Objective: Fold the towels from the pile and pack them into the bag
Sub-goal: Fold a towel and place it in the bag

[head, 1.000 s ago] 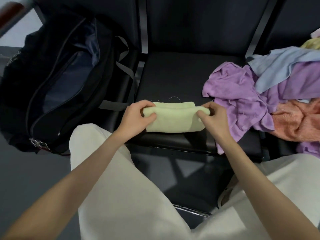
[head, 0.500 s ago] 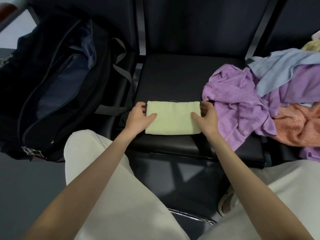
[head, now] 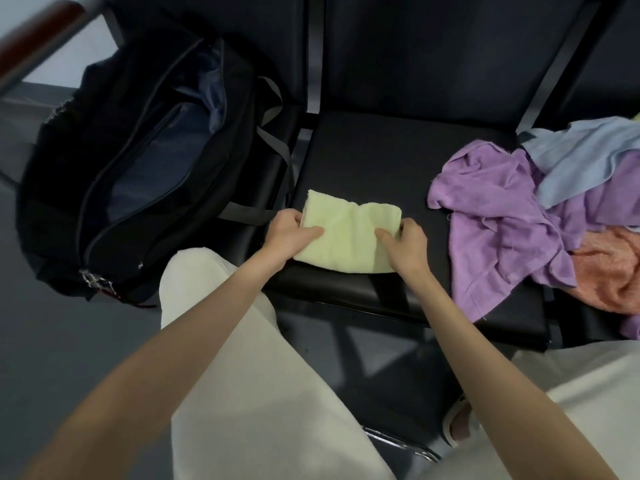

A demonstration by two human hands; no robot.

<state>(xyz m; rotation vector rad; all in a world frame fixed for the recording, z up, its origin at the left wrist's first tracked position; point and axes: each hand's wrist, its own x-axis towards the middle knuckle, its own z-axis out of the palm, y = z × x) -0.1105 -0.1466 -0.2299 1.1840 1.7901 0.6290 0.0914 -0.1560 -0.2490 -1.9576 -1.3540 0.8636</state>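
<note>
A folded pale green towel (head: 348, 237) lies near the front edge of the black seat (head: 381, 161). My left hand (head: 291, 233) grips its left end, thumb on top and fingers under. My right hand (head: 403, 242) grips its right end the same way. The towel's far edge is lifted slightly and wrinkled. The black bag (head: 138, 174) stands on the seat to the left, its main zip open, showing a blue-grey lining. The pile of towels (head: 540, 216) lies to the right: purple, light blue and orange.
The pile of towels spills over the right part of the seat and onto the neighbouring one. Dark seat backs rise behind. My knees in white trousers (head: 249, 358) sit below the seat's front edge. A bag strap (head: 249, 216) lies between bag and towel.
The towel was folded over and pressed flat on the seat. Now both hands hold its ends and it has shifted slightly toward the bag, tilted and lifting at the far edge.
</note>
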